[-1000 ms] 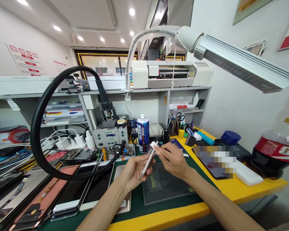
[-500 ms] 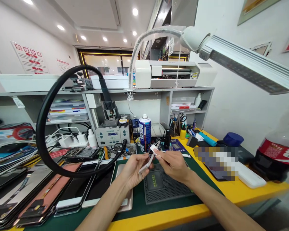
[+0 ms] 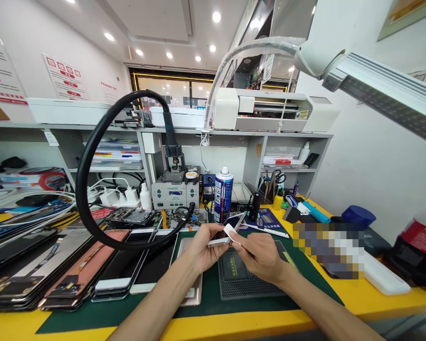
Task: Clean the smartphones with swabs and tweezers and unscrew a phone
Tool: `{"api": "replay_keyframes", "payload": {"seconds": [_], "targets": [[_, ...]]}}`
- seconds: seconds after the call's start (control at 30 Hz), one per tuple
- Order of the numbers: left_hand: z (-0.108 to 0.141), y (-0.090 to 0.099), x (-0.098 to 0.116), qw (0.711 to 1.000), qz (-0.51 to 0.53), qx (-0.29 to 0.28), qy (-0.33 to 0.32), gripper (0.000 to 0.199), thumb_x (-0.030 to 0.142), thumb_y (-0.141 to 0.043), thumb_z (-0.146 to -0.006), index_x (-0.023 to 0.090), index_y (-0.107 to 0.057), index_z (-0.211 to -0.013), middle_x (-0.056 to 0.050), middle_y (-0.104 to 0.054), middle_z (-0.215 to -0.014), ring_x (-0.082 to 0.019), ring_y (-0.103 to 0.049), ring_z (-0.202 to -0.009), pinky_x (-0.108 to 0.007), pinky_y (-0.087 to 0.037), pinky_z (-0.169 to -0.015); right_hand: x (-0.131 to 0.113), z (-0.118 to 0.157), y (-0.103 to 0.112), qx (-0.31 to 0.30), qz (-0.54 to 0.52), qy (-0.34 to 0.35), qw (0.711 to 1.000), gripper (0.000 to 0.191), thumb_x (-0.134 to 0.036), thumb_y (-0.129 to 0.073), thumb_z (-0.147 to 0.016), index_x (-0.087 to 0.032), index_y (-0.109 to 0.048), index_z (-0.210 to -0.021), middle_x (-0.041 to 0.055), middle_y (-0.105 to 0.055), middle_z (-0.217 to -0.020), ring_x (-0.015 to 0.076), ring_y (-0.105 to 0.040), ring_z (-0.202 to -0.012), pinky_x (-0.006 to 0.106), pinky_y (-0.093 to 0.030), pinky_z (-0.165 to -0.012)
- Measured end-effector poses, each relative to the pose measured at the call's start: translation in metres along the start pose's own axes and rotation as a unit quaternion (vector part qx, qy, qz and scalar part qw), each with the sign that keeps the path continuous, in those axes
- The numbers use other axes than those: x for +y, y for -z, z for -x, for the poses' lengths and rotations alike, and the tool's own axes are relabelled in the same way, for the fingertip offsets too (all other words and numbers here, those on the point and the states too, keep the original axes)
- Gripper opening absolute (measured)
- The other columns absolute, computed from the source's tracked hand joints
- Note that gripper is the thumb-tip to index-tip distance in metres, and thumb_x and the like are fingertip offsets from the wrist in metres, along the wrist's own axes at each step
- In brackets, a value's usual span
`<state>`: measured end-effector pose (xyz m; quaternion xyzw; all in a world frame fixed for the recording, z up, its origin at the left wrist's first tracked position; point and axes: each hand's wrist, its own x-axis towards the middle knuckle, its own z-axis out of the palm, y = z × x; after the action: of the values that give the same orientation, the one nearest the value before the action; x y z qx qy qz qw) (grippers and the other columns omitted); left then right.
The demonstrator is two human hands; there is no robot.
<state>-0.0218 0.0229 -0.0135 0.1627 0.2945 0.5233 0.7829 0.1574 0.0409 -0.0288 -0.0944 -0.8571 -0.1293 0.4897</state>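
Observation:
My left hand (image 3: 206,251) is closed around a silver-edged smartphone (image 3: 237,220), tilted above the dark grey ridged mat (image 3: 270,279). Its dark face shows in part between my hands. A small white flat piece (image 3: 229,230) is pinched in my right hand (image 3: 261,253) and lies against the phone; I cannot tell whether it is cloth, paper or plastic. Just behind the phone stands a blue spray can (image 3: 223,196). A pinkish phone shell (image 3: 196,289) lies beneath my left wrist.
Stacks of phones and screens (image 3: 113,265) fill the left side. A hot-air station (image 3: 175,194) with a looping black hose (image 3: 81,175) stands behind them. A lamp (image 3: 383,80) hangs over the right. A white stick (image 3: 266,230), a power bank (image 3: 386,277) and a cola bottle (image 3: 419,251) are on the right.
The view has turned left, so the scene sits further right. My left hand has tipped the phone so that more of its dark face shows, with the white piece still against it.

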Motion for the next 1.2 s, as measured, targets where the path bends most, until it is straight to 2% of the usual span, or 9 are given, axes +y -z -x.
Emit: {"api": "replay_keyframes", "payload": {"seconds": [0.13, 0.33, 0.5, 0.63, 0.7, 0.8, 0.9, 1.03, 1.2], "targets": [[0.000, -0.002, 0.000, 1.000, 0.023, -0.001, 0.010, 0.007, 0.011, -0.051, -0.080, 0.010, -0.057, -0.078, -0.006, -0.063, -0.059, -0.015, -0.063, -0.049, -0.025, -0.056, -0.050, -0.003, 0.000, -0.001, -0.012, -0.019, 0.003, 1.000, 0.038, -0.011, -0.056, -0.092, -0.015, -0.058, -0.130, -0.0036, -0.058, -0.056, 0.0107, -0.044, -0.045, 0.028, -0.028, -0.048], [0.014, -0.013, 0.006, 0.995, 0.061, -0.060, 0.041, 0.033, 0.035, -0.043, -0.091, 0.008, -0.062, -0.093, -0.013, -0.068, -0.076, -0.024, -0.068, -0.065, -0.036, -0.057, -0.060, -0.008, 0.000, 0.002, -0.009, -0.046, 0.003, 0.999, 0.035, -0.008, -0.061, -0.085, -0.015, -0.064, -0.119, 0.0029, -0.068, -0.068, 0.0134, -0.052, -0.052, 0.028, -0.036, -0.051], [0.017, -0.013, 0.006, 0.992, 0.074, -0.092, 0.048, 0.048, 0.048, -0.040, -0.091, 0.007, -0.061, -0.105, -0.019, -0.069, -0.093, -0.029, -0.069, -0.077, -0.042, -0.055, -0.068, -0.012, -0.003, 0.006, -0.004, 0.000, 0.028, 1.000, 0.027, -0.013, -0.060, -0.083, -0.016, -0.069, -0.108, 0.0015, -0.057, -0.061, 0.0151, -0.050, -0.054, 0.028, -0.034, -0.049], [0.017, -0.012, 0.005, 0.992, 0.060, -0.104, 0.037, 0.056, 0.056, -0.037, -0.091, 0.008, -0.062, -0.106, -0.020, -0.068, -0.095, -0.031, -0.068, -0.079, -0.045, -0.054, -0.069, -0.015, -0.003, 0.006, -0.004, 0.030, 0.038, 0.999, 0.026, -0.016, -0.063, -0.080, -0.017, -0.070, -0.106, 0.0010, -0.049, -0.062, 0.0160, -0.045, -0.056, 0.029, -0.035, -0.050], [0.018, -0.013, 0.005, 0.993, 0.060, -0.102, 0.023, 0.058, 0.058, -0.036, -0.091, 0.008, -0.063, -0.104, -0.020, -0.068, -0.093, -0.032, -0.068, -0.078, -0.044, -0.053, -0.067, -0.016, -0.003, 0.005, -0.004, 0.027, 0.039, 0.999, 0.028, -0.016, -0.065, -0.079, -0.018, -0.070, -0.106, 0.0032, -0.052, -0.068, 0.0177, -0.047, -0.062, 0.032, -0.041, -0.054], [0.020, -0.015, 0.005, 0.991, 0.072, -0.111, 0.010, 0.059, 0.059, -0.035, -0.092, 0.008, -0.063, -0.100, -0.019, -0.068, -0.089, -0.031, -0.067, -0.077, -0.039, -0.051, -0.060, -0.017, -0.004, 0.004, -0.019, 0.011, 0.033, 0.999, 0.030, -0.013, -0.066, -0.077, -0.018, -0.068, -0.106, 0.0096, -0.061, -0.088, 0.0232, -0.054, -0.081, 0.041, -0.049, -0.070], [0.023, -0.017, 0.005, 0.989, 0.089, -0.115, 0.000, 0.060, 0.060, -0.032, -0.093, 0.009, -0.063, -0.096, -0.017, -0.068, -0.088, -0.028, -0.066, -0.074, -0.032, -0.047, -0.054, -0.018, -0.006, 0.003, -0.045, 0.007, 0.028, 0.999, 0.032, -0.011, -0.067, -0.077, -0.018, -0.068, -0.108, 0.0126, -0.065, -0.106, 0.0283, -0.055, -0.097, 0.047, -0.050, -0.081], [0.026, -0.017, 0.005, 0.990, 0.082, -0.118, -0.010, 0.060, 0.063, -0.032, -0.093, 0.012, -0.063, -0.093, -0.014, -0.068, -0.089, -0.021, -0.063, -0.067, -0.028, -0.045, -0.053, -0.019, -0.009, 0.003, -0.076, 0.012, 0.027, 0.997, 0.032, -0.012, -0.066, -0.080, -0.019, -0.067, -0.111, 0.0129, -0.066, -0.114, 0.0313, -0.055, -0.107, 0.050, -0.050, -0.085], [0.025, -0.014, 0.004, 0.991, 0.055, -0.125, -0.012, 0.063, 0.068, -0.034, -0.091, 0.015, -0.065, -0.105, -0.011, -0.069, -0.090, -0.023, -0.067, -0.071, -0.029, -0.048, -0.057, -0.020, -0.010, 0.000, -0.098, 0.019, 0.027, 0.995, 0.032, -0.015, -0.066, -0.083, -0.022, -0.067, -0.114, 0.0112, -0.065, -0.123, 0.0336, -0.052, -0.116, 0.052, -0.048, -0.090]]}}
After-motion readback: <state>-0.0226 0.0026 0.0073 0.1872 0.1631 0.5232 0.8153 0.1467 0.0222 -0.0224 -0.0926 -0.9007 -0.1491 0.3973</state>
